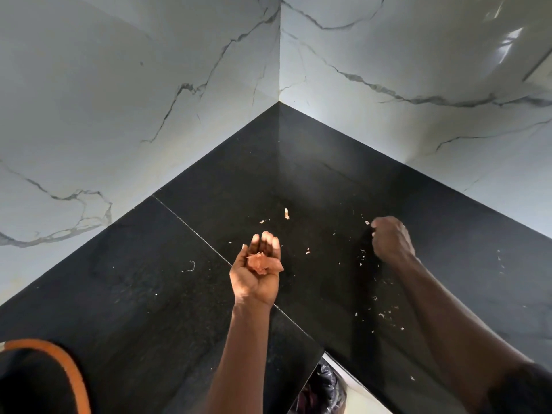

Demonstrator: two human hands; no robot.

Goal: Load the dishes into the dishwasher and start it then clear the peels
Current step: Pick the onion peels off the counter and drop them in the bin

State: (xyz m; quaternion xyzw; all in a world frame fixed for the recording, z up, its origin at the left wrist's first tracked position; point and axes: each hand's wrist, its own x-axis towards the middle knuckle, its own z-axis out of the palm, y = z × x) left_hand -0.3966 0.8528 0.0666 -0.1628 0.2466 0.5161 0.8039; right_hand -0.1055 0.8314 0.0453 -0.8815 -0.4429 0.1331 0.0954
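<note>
Left hand (pixel 257 273) fingers cupped round orange peels (pixel 264 262), right hand (pixel 391 239) fingers bunched together, grip unclear, on black counter (pixel 149 279)

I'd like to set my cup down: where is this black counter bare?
Nearly bare: the counter between the left marble wall and the left hand, save one curled scrap. Also the far corner by both walls. Crowded: peel scraps around the right hand.

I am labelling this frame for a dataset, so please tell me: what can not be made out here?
Head view only:
Right hand: its curled fingers hide whether it pinches a scrap.
Peels in the left hand: too small to tell their kind.
Orange-rimmed dark object: cut off by the bottom-left corner.
Black bag: mostly hidden by the counter, cut off at the bottom.
</note>
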